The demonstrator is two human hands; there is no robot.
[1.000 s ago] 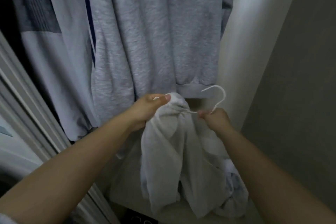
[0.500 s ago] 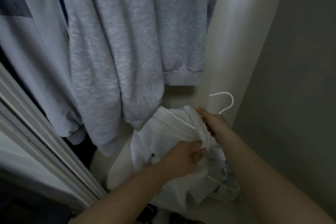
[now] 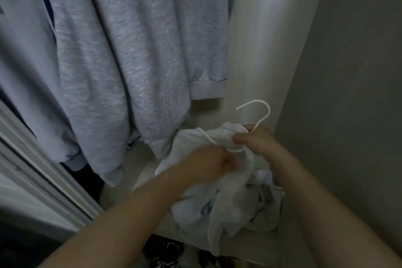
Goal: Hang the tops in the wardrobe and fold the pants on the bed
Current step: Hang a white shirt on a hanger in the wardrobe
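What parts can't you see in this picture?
All in the head view:
- Hanger: only the hook and one arm show; the white top covers the rest.
- Left hand: blurred, so its grip on the top is unclear.
- Print on the top: a blue smear, unreadable.
- Grey sweatshirt: upper part cut off by the top edge; no rail visible.
- Shoes: dark, cut off at the bottom.

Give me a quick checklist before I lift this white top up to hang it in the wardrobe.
1. Right hand grips the hanger neck: ok.
2. Left hand holds the white top: ok.
3. Hook free of cloth: ok.
4. Top spread over both hanger arms: not ok, bunched.
5. Rail space beside the grey sweatshirt: cannot tell, rail out of view.
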